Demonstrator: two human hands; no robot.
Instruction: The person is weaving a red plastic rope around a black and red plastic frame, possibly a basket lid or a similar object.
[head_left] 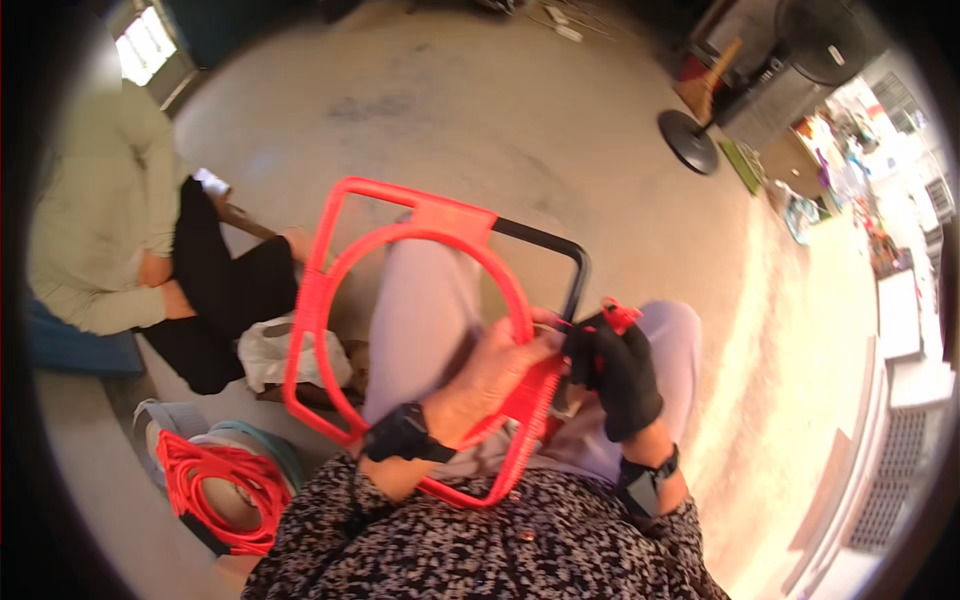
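Note:
A red plastic frame (pixel 310 290) with a round ring inside it stands tilted over my lap. Its far right corner is a black section (pixel 575 262). My bare left hand (pixel 505 360) reaches across the ring and is closed on the frame's right side. Beside that same side, my right hand (pixel 615 375), in a black glove, has its fingers closed. A small red piece (pixel 622 316) sticks out above the gloved fingers; its exact kind is unclear. Both fingertips are near each other at the black section's lower end.
At the lower left, several similar red frames (pixel 225 490) lie stacked near a pale round container (pixel 165 425). A white plastic bag (pixel 268 355) sits by my left knee. Another person (pixel 110 220) sits at the left. A black fan (pixel 690 140) stands at the far right.

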